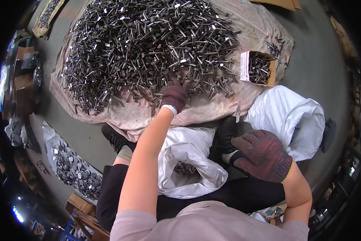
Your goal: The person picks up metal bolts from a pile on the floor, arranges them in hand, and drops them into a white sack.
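A large pile of metal bolt-like parts (148, 44) lies on a stained pink cloth (196, 114). My left hand (175, 94), in a dark red and grey knit glove, reaches to the pile's near edge, fingers spread among the parts; whether it grips any is too small to tell. Over my leg, to the right, hangs my right hand (265, 154), gloved the same way, its fingers extended and nothing visible in them. Between my legs stands an open white woven sack (192, 182) with metal parts inside.
An open carton (271, 74) of similar parts sits on the cloth's right side. Another white sack (287, 116) lies right of my shoe. Round metal discs (78, 170) are heaped on plastic at lower left. Cardboard boxes (24, 90) stand at far left.
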Motion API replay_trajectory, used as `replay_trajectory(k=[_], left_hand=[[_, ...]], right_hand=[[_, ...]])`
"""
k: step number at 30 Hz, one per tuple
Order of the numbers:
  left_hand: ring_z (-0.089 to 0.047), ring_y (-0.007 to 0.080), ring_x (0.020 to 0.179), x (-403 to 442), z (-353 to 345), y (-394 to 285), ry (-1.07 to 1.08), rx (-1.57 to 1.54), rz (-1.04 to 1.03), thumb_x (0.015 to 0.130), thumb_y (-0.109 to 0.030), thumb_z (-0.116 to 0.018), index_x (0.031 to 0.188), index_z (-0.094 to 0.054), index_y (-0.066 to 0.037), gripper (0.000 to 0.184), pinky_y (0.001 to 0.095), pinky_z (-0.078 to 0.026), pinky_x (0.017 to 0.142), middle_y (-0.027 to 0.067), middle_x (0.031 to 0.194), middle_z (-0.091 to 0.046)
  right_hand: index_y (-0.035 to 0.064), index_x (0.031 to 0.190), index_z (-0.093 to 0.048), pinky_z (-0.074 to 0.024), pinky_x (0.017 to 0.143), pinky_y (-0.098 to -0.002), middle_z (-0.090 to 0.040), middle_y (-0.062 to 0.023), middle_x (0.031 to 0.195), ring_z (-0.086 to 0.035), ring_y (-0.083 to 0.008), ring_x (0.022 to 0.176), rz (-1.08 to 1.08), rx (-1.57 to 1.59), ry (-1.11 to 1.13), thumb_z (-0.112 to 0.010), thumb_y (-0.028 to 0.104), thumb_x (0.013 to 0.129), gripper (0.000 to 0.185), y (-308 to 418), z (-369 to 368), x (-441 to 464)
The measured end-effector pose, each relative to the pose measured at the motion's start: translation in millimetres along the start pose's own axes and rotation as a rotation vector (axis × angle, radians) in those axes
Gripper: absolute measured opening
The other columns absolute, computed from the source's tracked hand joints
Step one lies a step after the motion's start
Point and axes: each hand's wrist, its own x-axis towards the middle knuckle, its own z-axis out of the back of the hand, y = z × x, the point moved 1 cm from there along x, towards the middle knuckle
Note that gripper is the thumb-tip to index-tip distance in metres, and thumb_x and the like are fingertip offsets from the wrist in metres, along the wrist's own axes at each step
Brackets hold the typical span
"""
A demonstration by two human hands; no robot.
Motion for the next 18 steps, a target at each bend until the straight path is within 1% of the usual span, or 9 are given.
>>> replay_trajectory(k=[5,8,10,11,12,14,15,16,18], left_hand=[[-0.063,0.0388,0.11,-11,13,16,0.02,-0.244,0.022,0.077,-0.016,-0.074,0.128,-0.061,-0.025,0.053,0.0461,-0.053,0.091,0.0182,0.122,-0.059],[-0.067,0.0367,0.102,-15,-5,34,-0.181,-0.463,-0.003,0.077,-0.02,-0.079,0.126,-0.063,-0.018,0.052,0.0418,-0.055,0.089,0.0146,0.11,-0.066],[-0.069,0.0277,0.089,-29,13,40,-0.29,-1.024,0.095,0.082,-0.018,-0.075,0.121,-0.063,-0.01,0.043,0.0405,-0.056,0.083,0.0141,0.095,-0.068],[-0.067,0.0196,0.076,-29,5,43,-0.191,-1.61,0.208,0.088,-0.024,-0.073,0.116,-0.063,-0.003,0.036,0.0362,-0.058,0.072,0.0118,0.086,-0.068],[-0.067,0.0196,0.076,-30,-6,55,-0.193,-1.608,0.206,0.088,-0.024,-0.073,0.116,-0.063,-0.003,0.036,0.0362,-0.058,0.072,0.0118,0.086,-0.068],[-0.069,0.0196,0.079,-32,-23,82,0.285,-2.331,0.214,0.087,-0.026,-0.073,0.119,-0.063,-0.003,0.04,0.032,-0.059,0.073,0.0145,0.1,-0.072],[-0.07,0.0244,0.084,-42,-13,79,0.344,-2.544,0.098,0.088,-0.031,-0.071,0.116,-0.064,-0.002,0.041,0.0358,-0.059,0.073,0.0134,0.098,-0.071],[-0.069,0.0305,0.093,-48,-12,71,0.233,-2.876,0.21,0.088,-0.04,-0.07,0.116,-0.064,-0.001,0.048,0.0454,-0.059,0.081,0.0156,0.103,-0.07],[-0.068,0.0341,0.105,-52,-2,61,0.104,-3.024,0.035,0.09,-0.046,-0.065,0.116,-0.066,-0.005,0.048,0.0597,-0.053,0.095,0.0174,0.115,-0.07]], right_hand=[[0.0027,0.118,-0.063,-0.0535,0.078,-0.0456,-0.067,-0.0166,0.1,-0.066,-0.0358,0.09,0.068,-0.037,-0.043,-0.077,0.028,0.074,0.053,-1,1,0],[0.0054,0.118,-0.064,-0.0506,0.088,-0.0457,-0.068,-0.013,0.103,-0.064,-0.0337,0.102,-0.009,-0.037,0.031,-0.071,0.036,0.084,0.047,1,2,-2],[0.0053,0.119,-0.064,-0.0507,0.088,-0.0457,-0.068,-0.0135,0.103,-0.064,-0.034,0.101,-0.002,-0.037,0.03,-0.07,0.037,0.085,0.047,0,0,-4],[0.0051,0.12,-0.063,-0.0509,0.087,-0.0457,-0.068,-0.014,0.103,-0.064,-0.0343,0.101,0.003,-0.038,0.028,-0.07,0.038,0.085,0.048,-1,-2,-5],[0.0051,0.12,-0.063,-0.0509,0.087,-0.0457,-0.068,-0.014,0.103,-0.064,-0.0343,0.101,0.005,-0.038,0.025,-0.07,0.038,0.085,0.048,-1,-2,-5],[0.0048,0.121,-0.063,-0.051,0.087,-0.0463,-0.068,-0.0151,0.103,-0.064,-0.0352,0.1,0.011,-0.042,0.017,-0.07,0.037,0.085,0.049,0,-1,-6],[0.0048,0.121,-0.063,-0.051,0.087,-0.0463,-0.068,-0.0151,0.103,-0.064,-0.0352,0.1,0.017,-0.044,0.014,-0.07,0.037,0.085,0.049,1,-3,-6],[0.0047,0.122,-0.063,-0.0509,0.086,-0.0467,-0.068,-0.0155,0.103,-0.064,-0.0355,0.1,0.007,-0.041,0.02,-0.07,0.037,0.085,0.049,1,-4,-5],[0.0047,0.122,-0.063,-0.0509,0.086,-0.0472,-0.068,-0.0159,0.103,-0.064,-0.0359,0.099,0.004,-0.042,0.025,-0.069,0.037,0.085,0.049,1,-6,-4]])
